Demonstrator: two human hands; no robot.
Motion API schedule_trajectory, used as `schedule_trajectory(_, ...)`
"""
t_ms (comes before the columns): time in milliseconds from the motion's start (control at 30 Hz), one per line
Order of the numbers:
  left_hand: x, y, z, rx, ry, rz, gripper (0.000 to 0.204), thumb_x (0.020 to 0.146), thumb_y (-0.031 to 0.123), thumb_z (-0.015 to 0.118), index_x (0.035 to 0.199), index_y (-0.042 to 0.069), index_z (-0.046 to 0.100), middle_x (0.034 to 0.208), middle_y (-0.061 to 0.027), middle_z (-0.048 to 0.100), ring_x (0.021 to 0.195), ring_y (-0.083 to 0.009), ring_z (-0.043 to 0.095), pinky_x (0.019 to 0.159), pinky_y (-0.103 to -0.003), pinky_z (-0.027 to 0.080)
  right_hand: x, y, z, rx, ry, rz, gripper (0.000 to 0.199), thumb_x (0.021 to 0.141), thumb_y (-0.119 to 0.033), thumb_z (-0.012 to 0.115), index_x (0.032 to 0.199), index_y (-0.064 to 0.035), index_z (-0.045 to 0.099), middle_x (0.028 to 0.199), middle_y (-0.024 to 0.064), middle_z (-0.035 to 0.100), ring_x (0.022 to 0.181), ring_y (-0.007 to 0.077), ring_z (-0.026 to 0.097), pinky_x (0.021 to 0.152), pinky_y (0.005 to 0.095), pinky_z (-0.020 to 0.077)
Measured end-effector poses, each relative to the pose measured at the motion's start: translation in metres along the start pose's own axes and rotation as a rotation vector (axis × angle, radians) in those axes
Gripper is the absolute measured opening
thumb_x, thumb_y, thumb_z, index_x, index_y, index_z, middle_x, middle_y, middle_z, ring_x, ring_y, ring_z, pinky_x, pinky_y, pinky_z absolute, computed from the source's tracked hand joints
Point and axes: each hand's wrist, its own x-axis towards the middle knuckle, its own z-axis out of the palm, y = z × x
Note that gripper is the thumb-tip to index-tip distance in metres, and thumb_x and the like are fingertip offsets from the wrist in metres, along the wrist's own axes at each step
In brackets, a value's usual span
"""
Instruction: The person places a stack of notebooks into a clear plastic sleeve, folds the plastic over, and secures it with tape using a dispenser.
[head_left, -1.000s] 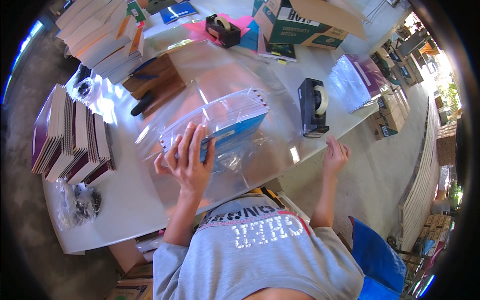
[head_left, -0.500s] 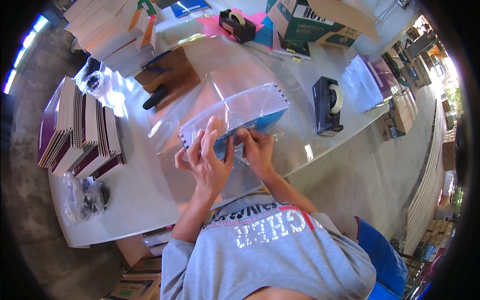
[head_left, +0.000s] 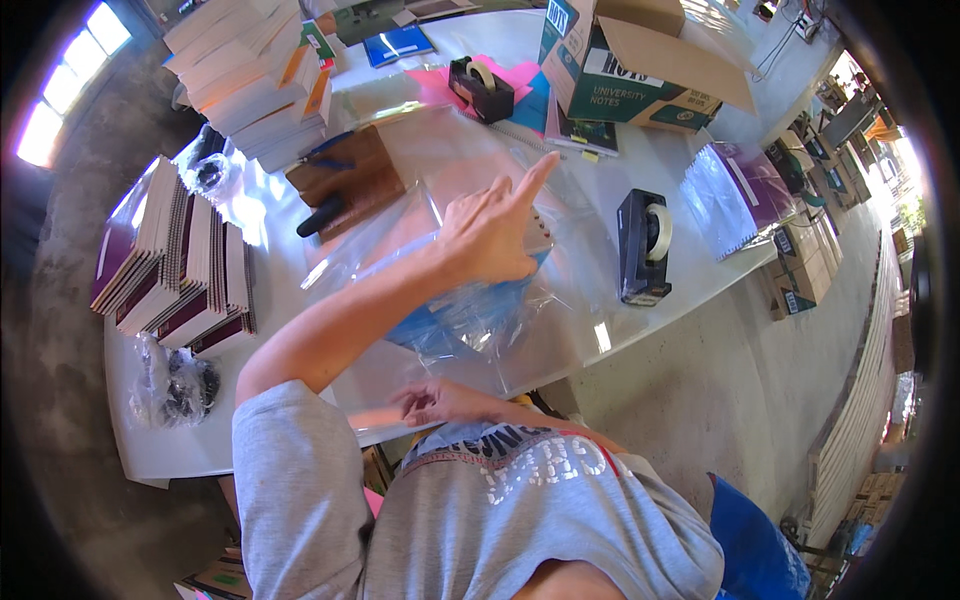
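Note:
A spiral-bound notebook with a blue cover [head_left: 424, 322] lies inside a clear plastic sleeve [head_left: 480, 335] on the table in front of me. My left hand [head_left: 488, 228] is stretched across its top, index finger pointing out and thumb apart, and hides much of the notebook. My right hand [head_left: 440, 402] hovers low, close to my shirt by the table's near edge. Its fingers are loosely bent and apart, and I see nothing in them. Right of the notebook stands a black tape dispenser [head_left: 641, 262] with a pale roll.
Purple-covered spiral notebooks [head_left: 185, 262] are stacked at left, beside crumpled plastic [head_left: 172, 385]. A brown wooden block with a dark handle [head_left: 350, 180] lies behind them. Farther back are a tall paper stack [head_left: 245, 90], another tape dispenser [head_left: 482, 90] and an open carton [head_left: 640, 80]. Wrapped notebooks [head_left: 735, 200] sit at right.
Both hands have left the notebook's near edge. My left hand has moved across its top toward the far right; my right hand has drawn back toward my body. The notebook now lies flatter.

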Motion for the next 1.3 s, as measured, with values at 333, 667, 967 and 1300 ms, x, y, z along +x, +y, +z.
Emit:
schedule_trajectory(333, -0.179, -0.042, -0.006, -0.436, 0.619, -0.176, 0.101, 0.06, 0.02, 0.079, 0.144, 0.01, 0.023, 0.117, -0.0115, 0.056, 0.106, -0.0279, 0.056, 0.096, -0.042, 0.031, -0.006, 0.025, -0.092, 1.06, 0.435, -0.674, 0.053, 0.082, -0.05, 0.062, 0.12, -0.0147, 0.052, 0.119, 0.0044, 0.054, 0.113, 0.0222, 0.049, 0.098, 0.0423, 0.0374)
schedule_trajectory(667, -0.173, -0.06, 0.087, -0.608, 0.637, -0.453, 0.082, 0.059, 0.035, 0.085, 0.126, 0.006, 0.048, 0.127, -0.0175, 0.049, 0.119, -0.0318, 0.045, 0.101, -0.041, 0.035, -0.06, -0.046, -0.16, 0.009, 0.635, -0.282, 0.113, 0.048, -0.009, 0.09, 0.141, -0.0038, 0.025, 0.132, 0.0111, 0.042, 0.121, 0.02, 0.043, 0.097, 0.0333, 0.0398)
schedule_trajectory(967, -0.14, -0.017, -0.051, 0.211, 0.75, 0.445, 0.028, 0.062, 0.039, 0.081, 0.066, 0.018, 0.063, 0.099, -0.0057, 0.064, 0.112, -0.026, 0.056, 0.106, -0.057, 0.014, -0.07, -0.204, -0.152, -0.755, 0.468, -0.98, 0.035, 0.053, -0.021, 0.086, 0.084, -0.0161, 0.071, 0.141, 0.0176, 0.037, 0.135, 0.0335, 0.026, 0.11, 0.0477, 0.0182)
schedule_trajectory(1300, -0.192, -0.05, -0.017, -0.028, 1.465, 0.308, 0.075, 0.055, 0.057, 0.079, 0.104, 0.004, 0.058, 0.104, -0.0114, 0.053, 0.1, -0.0296, 0.05, 0.087, -0.04, 0.043, -0.127, -0.146, -0.192, -0.302, 0.797, -1.059, 0.045, 0.071, -0.039, 0.075, 0.101, -0.0082, 0.065, 0.129, 0.016, 0.047, 0.126, 0.0309, 0.04, 0.101, 0.0518, 0.0356)
